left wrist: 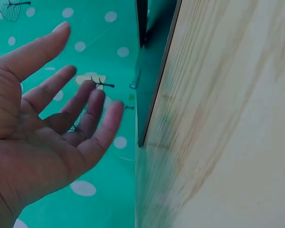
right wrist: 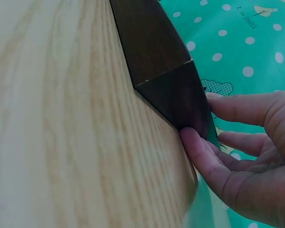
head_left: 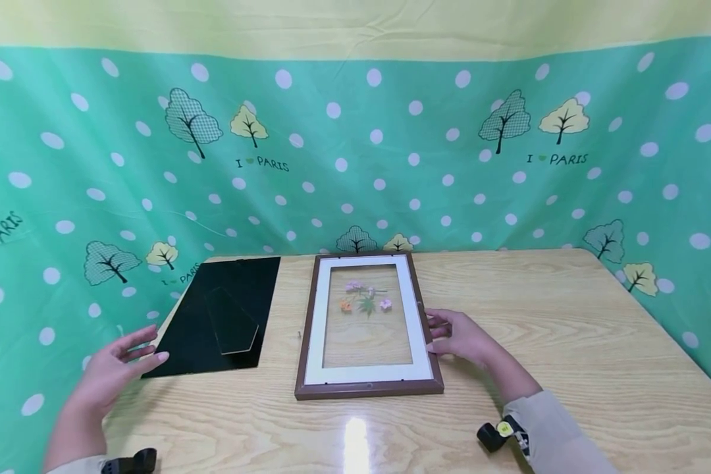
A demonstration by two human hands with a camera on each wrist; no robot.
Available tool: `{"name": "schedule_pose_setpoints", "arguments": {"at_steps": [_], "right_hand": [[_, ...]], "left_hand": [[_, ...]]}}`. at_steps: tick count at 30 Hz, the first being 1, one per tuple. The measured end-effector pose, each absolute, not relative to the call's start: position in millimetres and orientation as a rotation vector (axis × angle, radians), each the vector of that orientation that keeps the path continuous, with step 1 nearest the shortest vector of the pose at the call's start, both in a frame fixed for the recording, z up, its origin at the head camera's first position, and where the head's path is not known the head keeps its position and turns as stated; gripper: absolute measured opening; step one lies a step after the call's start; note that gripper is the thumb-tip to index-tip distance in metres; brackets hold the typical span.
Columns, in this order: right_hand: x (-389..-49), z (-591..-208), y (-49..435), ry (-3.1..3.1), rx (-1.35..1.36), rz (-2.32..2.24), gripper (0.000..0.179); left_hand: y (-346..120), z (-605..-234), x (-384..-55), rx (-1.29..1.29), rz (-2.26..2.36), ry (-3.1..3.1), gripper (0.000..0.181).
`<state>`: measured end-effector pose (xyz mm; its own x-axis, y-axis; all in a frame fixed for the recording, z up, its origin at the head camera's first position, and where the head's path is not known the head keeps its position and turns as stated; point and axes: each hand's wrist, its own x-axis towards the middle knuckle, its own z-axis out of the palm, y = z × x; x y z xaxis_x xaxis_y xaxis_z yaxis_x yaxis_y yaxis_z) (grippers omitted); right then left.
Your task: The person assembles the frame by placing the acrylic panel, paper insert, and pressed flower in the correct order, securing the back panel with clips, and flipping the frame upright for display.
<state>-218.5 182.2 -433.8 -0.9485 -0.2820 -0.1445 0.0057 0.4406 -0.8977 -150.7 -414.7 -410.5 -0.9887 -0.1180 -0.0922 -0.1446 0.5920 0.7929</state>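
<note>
This appears to be a curtained-off recording corner; whether it stands in a home or a studio cannot be told. Green fabric (head_left: 355, 181) printed with pale dots, trees and "PARIS" lettering hangs across the back and down both sides. A wood-grain counter (head_left: 539, 293) fills the lower middle, and a small black camera (head_left: 490, 437) is worn at lower right.

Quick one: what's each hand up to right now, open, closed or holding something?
Left hand: open, holding nothing.
Right hand: closed on the side edge of the picture frame.
</note>
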Motion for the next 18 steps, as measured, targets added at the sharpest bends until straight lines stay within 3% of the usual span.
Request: {"name": "schedule_pose_setpoints", "arguments": {"at_steps": [18], "right_hand": [[-220.4, -436.9, 182.9, 2.431, -0.217, -1.508, 0.076]], "left_hand": [[-430.1, -419.8, -164.4, -0.232, 1.022, 2.731, 0.103]]}}
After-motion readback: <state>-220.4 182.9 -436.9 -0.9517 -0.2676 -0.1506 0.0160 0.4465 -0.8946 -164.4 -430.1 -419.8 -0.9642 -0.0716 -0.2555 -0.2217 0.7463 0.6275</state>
